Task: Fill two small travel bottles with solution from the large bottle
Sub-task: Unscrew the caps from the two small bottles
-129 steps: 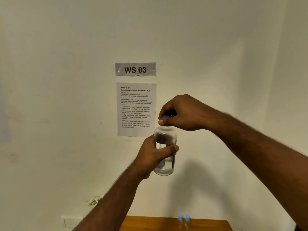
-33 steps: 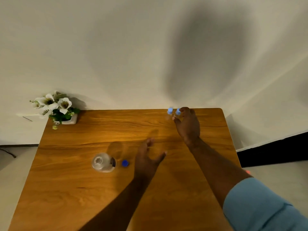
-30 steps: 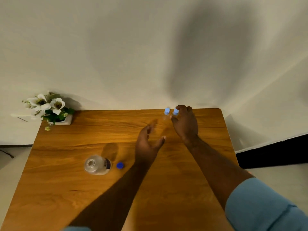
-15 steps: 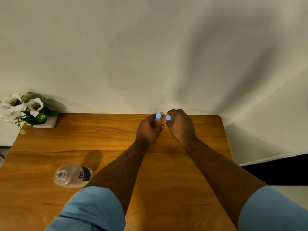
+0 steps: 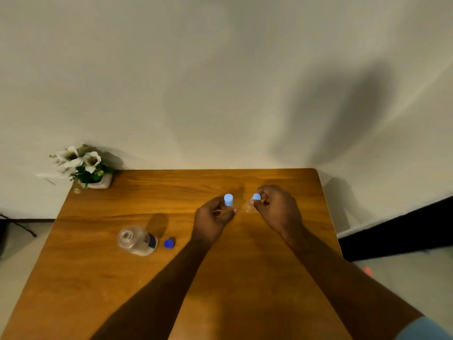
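Two small clear travel bottles with light blue caps are held over the wooden table (image 5: 245, 278). My left hand (image 5: 213, 218) grips the left travel bottle (image 5: 228, 200). My right hand (image 5: 277, 209) grips the right travel bottle (image 5: 255, 199), its clear body hard to make out. The large clear bottle (image 5: 137, 240) with a dark blue label stands uncapped on the table's left part. Its dark blue cap (image 5: 169, 243) lies just to its right.
A small white pot of white flowers (image 5: 84, 168) sits at the table's far left corner against the wall. The table's right edge (image 5: 329, 217) drops to the floor, where a dark strip runs along the wall.
Both hands have drawn the two small bottles back from the table's far edge toward me and apart from each other. The view has shifted, so the large bottle's cap shows again.
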Demonstrator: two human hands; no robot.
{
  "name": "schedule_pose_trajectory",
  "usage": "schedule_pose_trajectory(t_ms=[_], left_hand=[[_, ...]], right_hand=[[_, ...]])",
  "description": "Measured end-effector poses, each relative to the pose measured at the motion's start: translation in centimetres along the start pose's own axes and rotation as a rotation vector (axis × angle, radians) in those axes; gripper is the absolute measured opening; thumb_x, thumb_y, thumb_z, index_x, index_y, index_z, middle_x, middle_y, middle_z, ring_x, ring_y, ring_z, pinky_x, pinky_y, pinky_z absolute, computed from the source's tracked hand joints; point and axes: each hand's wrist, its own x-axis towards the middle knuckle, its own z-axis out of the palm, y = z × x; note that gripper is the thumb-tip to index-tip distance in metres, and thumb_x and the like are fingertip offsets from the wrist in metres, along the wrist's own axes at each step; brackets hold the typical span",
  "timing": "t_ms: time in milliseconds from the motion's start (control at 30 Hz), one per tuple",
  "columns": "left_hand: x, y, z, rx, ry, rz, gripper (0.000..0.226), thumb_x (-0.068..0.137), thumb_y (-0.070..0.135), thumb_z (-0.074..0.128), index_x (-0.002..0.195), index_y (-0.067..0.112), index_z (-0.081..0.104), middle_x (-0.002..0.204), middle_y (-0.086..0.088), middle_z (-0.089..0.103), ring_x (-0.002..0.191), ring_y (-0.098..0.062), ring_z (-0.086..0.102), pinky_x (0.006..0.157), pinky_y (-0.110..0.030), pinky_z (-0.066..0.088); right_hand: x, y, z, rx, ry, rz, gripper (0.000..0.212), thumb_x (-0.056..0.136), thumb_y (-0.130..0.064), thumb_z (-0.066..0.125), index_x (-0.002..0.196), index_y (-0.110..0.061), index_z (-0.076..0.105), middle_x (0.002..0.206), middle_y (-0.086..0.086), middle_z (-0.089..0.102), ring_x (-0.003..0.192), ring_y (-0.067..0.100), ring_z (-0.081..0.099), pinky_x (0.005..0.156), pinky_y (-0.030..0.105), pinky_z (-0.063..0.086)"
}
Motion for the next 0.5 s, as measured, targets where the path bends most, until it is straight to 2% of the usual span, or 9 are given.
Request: schedule_pose_trajectory(t_ms=[167,267,333,500], left_hand=[[-6.7,-2.4,-2.1,-0.041,-0.051,-0.113,0.034,0.085,0.029,0.081,0.116,0.018,0.073,0.095,0.009,0.072,0.094,-0.016,0.069,0.081,-0.031,0.056],[-9.3,-4.3,-2.7,-0.082,-0.046,-0.184,0.034,0.084,0.02,0.083,0.117,0.02,0.076,0.108,0.007,0.078,0.105,-0.014,0.072,0.094,-0.043,0.06],[-10.2,-5.1,-2.8,-0.073,-0.03,-0.187,0.032,0.083,0.015,0.083,0.114,0.017,0.077,0.107,0.004,0.079,0.104,-0.015,0.073,0.093,-0.047,0.06],[-10.7,-6.3,-2.7,-0.004,-0.039,-0.166,0.035,0.083,0.017,0.082,0.117,0.014,0.076,0.111,0.001,0.078,0.103,-0.015,0.072,0.093,-0.044,0.06]], right_hand=[[-6.8,-1.4,1.6,-0.022,-0.079,-0.028,0.025,0.086,-0.031,0.073,0.108,-0.02,0.07,0.105,0.0,0.069,0.088,0.02,0.066,0.074,0.037,0.056],[-9.8,-2.0,3.4,-0.031,-0.139,-0.025,0.027,0.087,-0.032,0.07,0.112,-0.021,0.069,0.109,0.0,0.068,0.093,0.021,0.066,0.078,0.04,0.056],[-11.0,-2.4,4.4,-0.038,-0.152,-0.008,0.03,0.089,-0.032,0.069,0.117,-0.022,0.067,0.113,-0.001,0.067,0.096,0.019,0.065,0.081,0.039,0.056],[-12.8,-2.2,6.0,-0.079,-0.152,0.026,0.034,0.092,-0.033,0.068,0.125,-0.023,0.064,0.12,-0.002,0.065,0.1,0.015,0.065,0.083,0.035,0.056]])
